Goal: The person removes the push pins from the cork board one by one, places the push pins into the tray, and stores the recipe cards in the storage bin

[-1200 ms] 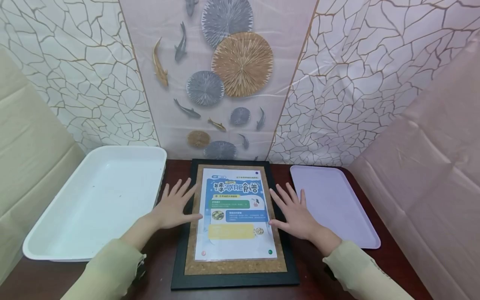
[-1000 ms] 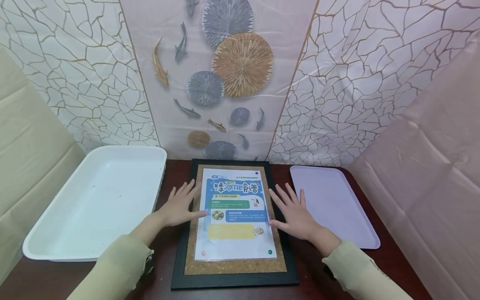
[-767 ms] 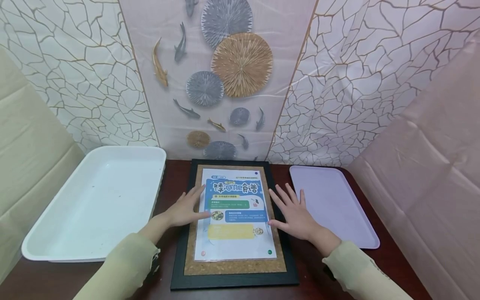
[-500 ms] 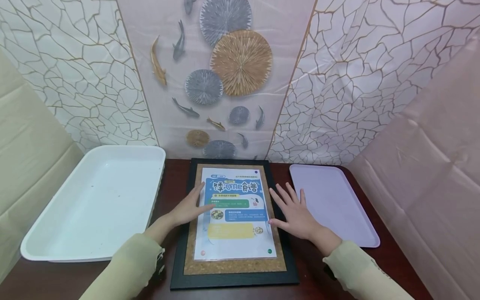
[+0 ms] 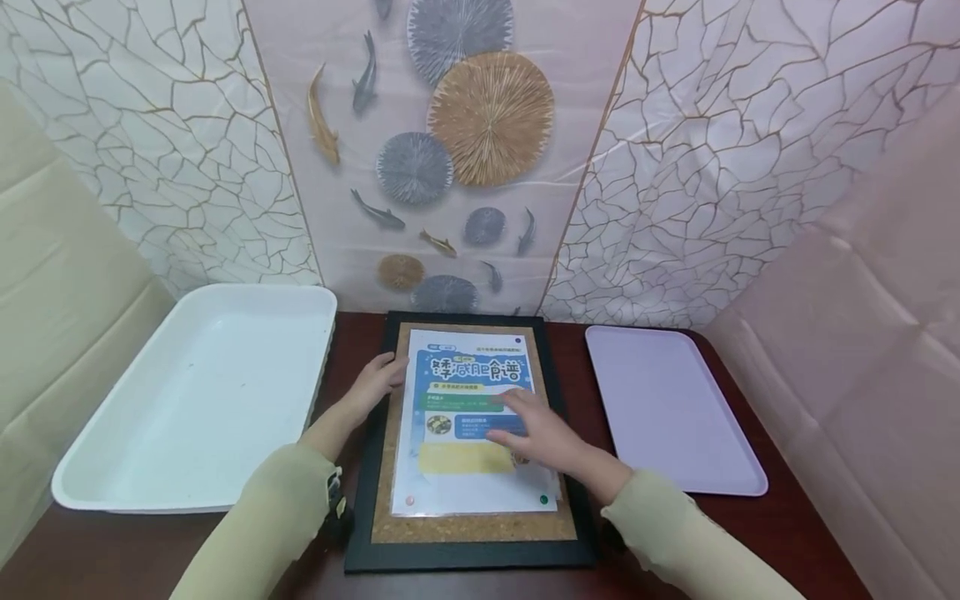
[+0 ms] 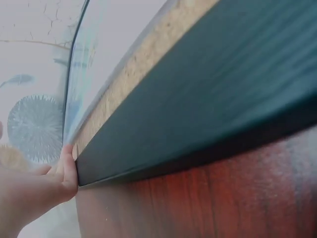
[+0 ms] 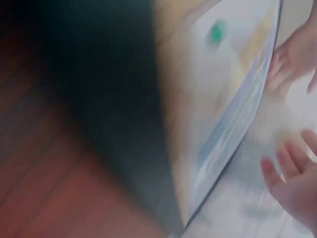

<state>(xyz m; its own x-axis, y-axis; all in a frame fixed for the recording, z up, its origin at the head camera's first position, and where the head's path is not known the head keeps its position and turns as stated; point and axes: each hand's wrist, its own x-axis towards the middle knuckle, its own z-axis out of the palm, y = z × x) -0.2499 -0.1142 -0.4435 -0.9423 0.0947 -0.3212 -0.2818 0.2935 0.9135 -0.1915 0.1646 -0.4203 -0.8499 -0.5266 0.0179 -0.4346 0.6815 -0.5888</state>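
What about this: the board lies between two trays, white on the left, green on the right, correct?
The right-hand tray is pale purple, not green, as the head view shows. The black-framed board does lie between it and the white tray on the left.

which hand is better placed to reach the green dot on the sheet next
Probably the right hand: it is over the sheet, nearer the green dot; the left hand is farther away, at the left side of the black frame.

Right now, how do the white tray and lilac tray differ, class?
The white tray is deeper; the lilac tray is shallow. The white tray looks larger than the lilac tray. The white tray lies left of the framed corkboard, the lilac tray right. Both have rounded corners.
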